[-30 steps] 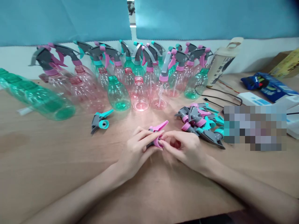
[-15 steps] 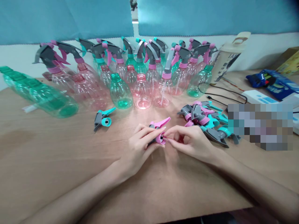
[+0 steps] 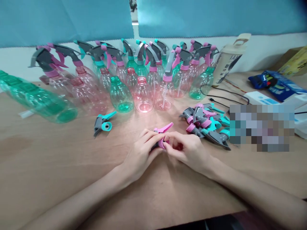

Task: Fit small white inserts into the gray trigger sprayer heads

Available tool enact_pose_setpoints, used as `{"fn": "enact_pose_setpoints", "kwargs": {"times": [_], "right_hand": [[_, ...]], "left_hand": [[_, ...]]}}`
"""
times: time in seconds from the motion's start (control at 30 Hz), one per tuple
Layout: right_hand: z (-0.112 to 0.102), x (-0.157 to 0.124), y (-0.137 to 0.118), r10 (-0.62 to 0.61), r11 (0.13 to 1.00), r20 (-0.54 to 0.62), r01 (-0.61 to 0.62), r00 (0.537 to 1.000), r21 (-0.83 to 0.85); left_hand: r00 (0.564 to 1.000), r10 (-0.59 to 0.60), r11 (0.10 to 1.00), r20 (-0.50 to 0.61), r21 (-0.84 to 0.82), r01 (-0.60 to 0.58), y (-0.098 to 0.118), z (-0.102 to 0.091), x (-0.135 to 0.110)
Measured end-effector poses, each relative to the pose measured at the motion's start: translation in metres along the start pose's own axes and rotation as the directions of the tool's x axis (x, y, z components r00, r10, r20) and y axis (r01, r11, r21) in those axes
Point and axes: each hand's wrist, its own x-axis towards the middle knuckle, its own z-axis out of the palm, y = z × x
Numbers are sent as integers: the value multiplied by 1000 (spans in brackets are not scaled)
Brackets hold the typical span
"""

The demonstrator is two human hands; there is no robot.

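My left hand (image 3: 140,155) is closed around a grey and pink trigger spray head (image 3: 165,128), whose pink trigger points up to the right. The open end of its pink collar faces my right hand (image 3: 193,151). Thumb and forefinger of that hand are pinched together right at the collar; whatever sits between them is hidden. To the left on the table lies a grey and teal spray head (image 3: 106,126). A pile of grey, pink and teal spray heads (image 3: 205,122) lies beyond my right hand.
Across the back stand several clear pink bottles (image 3: 143,95) and green bottles (image 3: 121,95), many with spray heads. Green bottles (image 3: 64,111) lie at the left. At the right are a tall cup (image 3: 229,60), a black cable (image 3: 225,97), a blue packet (image 3: 278,86) and a blurred-out patch.
My right fingertips have moved closer in against the pink collar and now cover its opening. The left hand keeps its hold on the spray head. The whole view has shifted slightly.
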Motion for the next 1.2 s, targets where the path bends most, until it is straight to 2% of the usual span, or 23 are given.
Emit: {"fn": "enact_pose_setpoints", "kwargs": {"times": [0.1, 0.17, 0.37, 0.43, 0.6, 0.73, 0.87, 0.97, 1.1, 1.2], "right_hand": [[-2, 0, -3, -28, 997, -46, 25, 999, -76], [-5, 1, -6, -10, 997, -51, 6, 999, -71], [-5, 2, -7, 106, 972, 49, -114, 993, 203], [-2, 1, -5, 77, 977, 50, -85, 996, 197], [-5, 1, -2, 7, 1000, -7, -8, 1000, -18], [-10, 1, -1, -9, 995, 1, 9, 1000, 95], [-13, 1, 1, 8, 984, -118, 13, 993, 177], [-16, 2, -1, 4, 986, -218, 32, 976, 163], [-18, 2, -6, -105, 984, -284, 141, 953, 113], [-18, 2, -9, -206, 969, -308, 238, 929, 68]], "left_hand": [[999, 13, 999, -42, 39, -11, 0, 0, 0], [997, 37, 998, -62, 61, -33, 1, 0, -1], [996, 64, 996, -69, 73, -59, 2, 0, 0], [996, 58, 996, -67, 65, -54, 2, 0, 1], [996, 14, 998, -88, 68, -8, 1, 0, 1], [997, 19, 999, -80, 51, -15, 2, -1, -1], [995, -39, 998, -95, 48, 44, 2, -2, -1], [991, -97, 994, -93, 46, 102, 3, -3, -1], [989, -108, 992, -102, 54, 114, 2, -3, 1], [992, -70, 995, -107, 66, 77, 0, 2, 11]]}}
